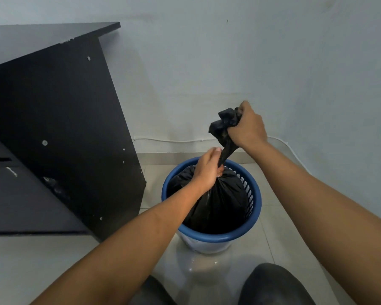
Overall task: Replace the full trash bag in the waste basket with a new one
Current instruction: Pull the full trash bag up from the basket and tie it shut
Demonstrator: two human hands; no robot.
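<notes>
My left hand (207, 168) clamps the gathered neck of the full black trash bag (218, 201), which sits inside the blue-rimmed waste basket (209, 235) on the tiled floor (279, 243). My right hand (246, 126) grips the twisted top higher up, fingers (243, 106) closed around the bunched plastic (its loose end poking out). A dark table (53, 119) stands just left of the basket.
</notes>
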